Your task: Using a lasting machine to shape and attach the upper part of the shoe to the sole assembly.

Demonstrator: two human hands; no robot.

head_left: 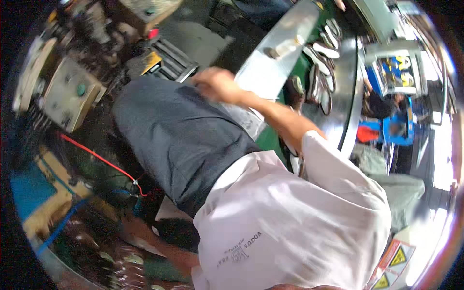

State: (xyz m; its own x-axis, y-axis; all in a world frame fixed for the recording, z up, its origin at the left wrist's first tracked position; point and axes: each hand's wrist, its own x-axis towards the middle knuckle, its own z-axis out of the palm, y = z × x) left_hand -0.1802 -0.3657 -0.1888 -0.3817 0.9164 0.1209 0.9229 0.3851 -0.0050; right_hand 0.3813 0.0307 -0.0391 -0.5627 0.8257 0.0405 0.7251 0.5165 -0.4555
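My right hand [217,86], smeared by motion, is over my knees in dark grey trousers. It is close to a dark metal frame with parallel bars [169,60] and the near end of a shiny metal ledge [263,72]. Whether it holds anything does not show. In shadow at the lower left, my left hand [134,228] reaches down, its fingers too dark and blurred to make out. Glossy dark brown shoes [128,270] with pale parts lie close to it, partly in shadow.
Beyond the ledge, a green belt [270,137] carries several brown shoes [321,72] with pale insides. A pale bottle-like thing [286,48] lies on the ledge. Machine boxes [70,94] stand left, with a red cable [99,155] and blue hose [63,224]. A person [379,104] is at the right.
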